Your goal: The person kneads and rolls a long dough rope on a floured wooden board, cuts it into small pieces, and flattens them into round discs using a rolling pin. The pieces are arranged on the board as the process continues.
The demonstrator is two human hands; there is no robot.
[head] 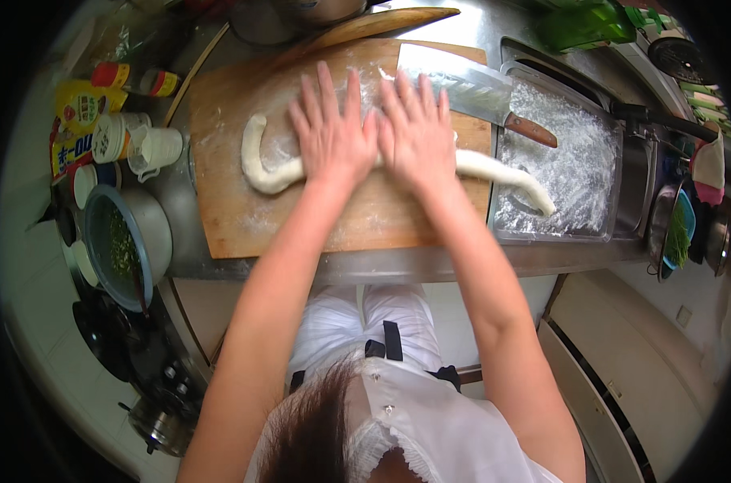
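Note:
A long rope of white dough (271, 177) lies across a floured wooden cutting board (245, 232). Its left end curls away from me, while its right end reaches over onto a flour-dusted tray (583, 154). My left hand (335, 136) rests flat on the middle of the rope, fingers spread and pointing away. Beside it, my right hand (420, 133) lies palm down on the dough too, thumbs nearly touching. Both palms hide the dough under them. Just beyond my right fingers is a cleaver (456, 81), its wooden handle extending over the tray.
To the left stand a pot (157, 229) of chopped green filling, a clear plastic measuring cup (163, 148), a yellow seasoning bag (82, 115) and red-capped jars (109, 75). A wooden rolling pin (389, 23) lies behind the board. The faucet (655, 118) is at right.

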